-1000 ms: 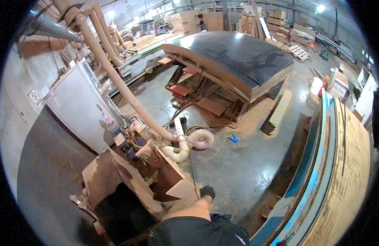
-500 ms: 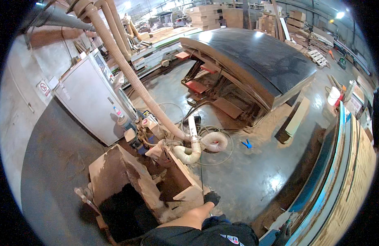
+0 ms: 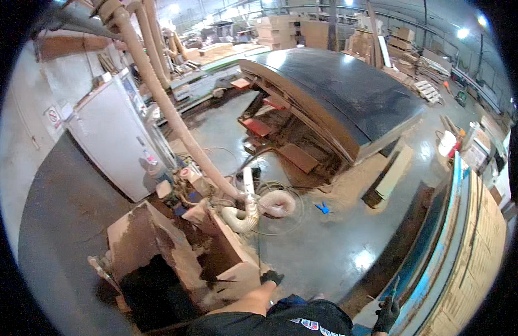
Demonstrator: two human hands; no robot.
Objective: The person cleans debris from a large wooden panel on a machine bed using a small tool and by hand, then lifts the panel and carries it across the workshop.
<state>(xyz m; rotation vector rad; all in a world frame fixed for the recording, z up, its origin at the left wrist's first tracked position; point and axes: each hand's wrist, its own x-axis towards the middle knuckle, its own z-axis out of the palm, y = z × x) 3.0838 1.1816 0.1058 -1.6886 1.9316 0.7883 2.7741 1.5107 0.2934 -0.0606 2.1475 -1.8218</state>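
My left hand (image 3: pixel 272 277), in a black glove, hangs beside the corner of a dusty open wooden box (image 3: pixel 236 263). A thin dark line runs down past the box towards it; I cannot make out whether the hand touches that line, and its fingers blur together. At the lower right, my right hand (image 3: pixel 387 315), also gloved in black, is closed around a slim greenish tool (image 3: pixel 394 287) whose tip points up. That hand is next to the long blue-edged stack of boards (image 3: pixel 424 271).
Ahead stands a dark curved panel (image 3: pixel 337 92) on a red scissor lift (image 3: pixel 256 127). A coiled dust hose (image 3: pixel 277 204) lies left of a blue object (image 3: pixel 323 208) on the floor. A beam (image 3: pixel 389 178) rests at right; a white cabinet (image 3: pixel 110 134) stands left.
The view has shifted, so the room sits slightly further left. My right hand has come up more fully into view with the slim tool. My left hand stays near the box corner.
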